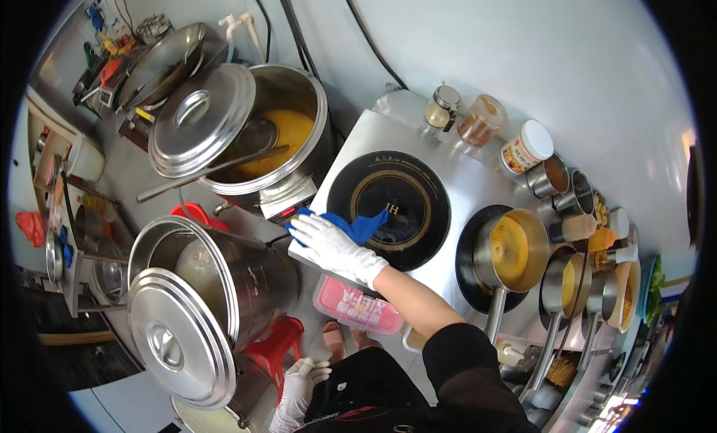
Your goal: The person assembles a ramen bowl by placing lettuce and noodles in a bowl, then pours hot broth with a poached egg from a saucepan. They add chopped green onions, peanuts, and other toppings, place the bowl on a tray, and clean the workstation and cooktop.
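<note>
My right hand (336,248), in a white glove, presses on a blue cloth (367,227) at the left end of the stainless steel counter (358,144). One end of the cloth lies over the black round induction cooktop (392,200), which has no pan on it. My left hand (302,385), also gloved, hangs low beside the black apron (358,382). Its fingers are loosely bent, and nothing shows in them.
Left of the counter stands a large stockpot (302,91) of yellow broth with a ladle. A second stockpot (263,287) has its lid (182,338) leaning against it. Saucepans (511,251) with long handles and seasoning jars (526,147) line the right. A red stool (280,343) is below.
</note>
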